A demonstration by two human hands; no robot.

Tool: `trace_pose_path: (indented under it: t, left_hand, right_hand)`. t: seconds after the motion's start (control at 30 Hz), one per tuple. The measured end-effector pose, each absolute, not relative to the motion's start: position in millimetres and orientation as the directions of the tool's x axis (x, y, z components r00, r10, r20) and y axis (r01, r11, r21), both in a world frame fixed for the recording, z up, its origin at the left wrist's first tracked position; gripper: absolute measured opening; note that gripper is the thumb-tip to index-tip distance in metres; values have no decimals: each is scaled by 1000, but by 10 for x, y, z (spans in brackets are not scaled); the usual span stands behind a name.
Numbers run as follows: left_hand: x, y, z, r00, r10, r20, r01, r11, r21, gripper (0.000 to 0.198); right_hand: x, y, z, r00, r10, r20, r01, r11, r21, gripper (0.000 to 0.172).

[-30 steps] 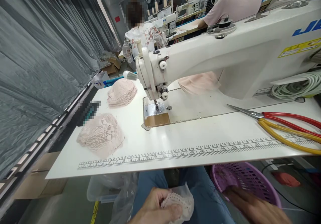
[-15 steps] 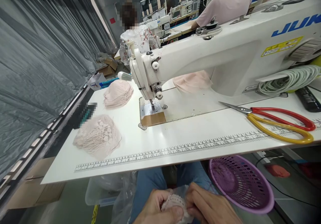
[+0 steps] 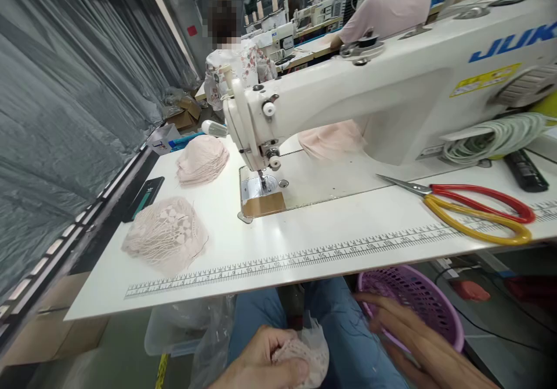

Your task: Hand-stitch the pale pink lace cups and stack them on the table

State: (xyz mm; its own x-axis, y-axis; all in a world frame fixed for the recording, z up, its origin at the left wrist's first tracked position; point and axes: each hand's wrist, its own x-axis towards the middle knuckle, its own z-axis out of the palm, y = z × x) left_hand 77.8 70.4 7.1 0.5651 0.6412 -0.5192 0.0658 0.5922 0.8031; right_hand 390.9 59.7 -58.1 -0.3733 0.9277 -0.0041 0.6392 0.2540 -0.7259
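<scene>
My left hand [image 3: 261, 360] rests on my lap below the table edge, closed around a small pink lace piece [image 3: 304, 354]. My right hand [image 3: 418, 337] is off to the right of it, fingers stretched out and blurred, just over the rim of a purple plastic basket [image 3: 439, 308] and holding nothing. On the white table [image 3: 331, 232] above stands a white sewing machine [image 3: 357, 98], with its needle plate [image 3: 261, 188] near the middle.
Two piles of pink lace pieces [image 3: 165, 235] [image 3: 202, 159] lie on the table's left side, beside a dark phone [image 3: 143, 197]. Red and yellow scissors [image 3: 470, 206] lie at the right. Grey plastic sheeting hangs on the left. Other people sit at machines behind.
My right hand has let go of the lace piece and swung right, over the purple basket. My left hand still grips the piece on my lap.
</scene>
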Motion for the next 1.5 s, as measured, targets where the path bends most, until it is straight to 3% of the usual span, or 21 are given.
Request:
trace_pose_path:
  t: [0.1,0.17,0.3,0.37,0.6,0.8,1.0,1.27,1.5]
  left_hand:
    - [765,699,151,572,620,-537,147,567,811,51]
    - [734,683,188,574,623,-532,186,534,825,53]
    - [642,653,220,540,673,-506,257,440,860,56]
    - [601,647,218,542,687,-484,259,412,874,54]
    - [561,662,158,586,656,-476,167,476,863,47]
    - [574,670,125,509,676,-533,265,466,844,57]
    - [510,638,89,504,676,-538,232,494,838,55]
    - [309,540,40,445,683,-580,244,530,812,49]
    - [212,431,-65,349,613,-709,323,631,705,60]
  right_hand:
    - [3412,780,-69,-615,734,-289,421,-4,-907,73]
    - [3155,928,68,-727,635,-261,311,-34,-950,83]
    - [2928,1079,-61,-779,555,-293,208,-212,-955,56]
    - [2910,1084,-138,-811,523,-262,133,-270,-953,52]
    - [2892,1061,-122,-828,505,-245,67,-344,-937,49]
    - [2873,1058,-144,-835,416,-359,149,-457,-877,53]
    - [2822,1034,-172,-818,390,-422,199,-497,-845,52]
    - [2793,1030,-196,-842,377,-386,158,-511,-845,52]
    - [2761,1023,-242,-866,374,-331,109,-505,-856,48]
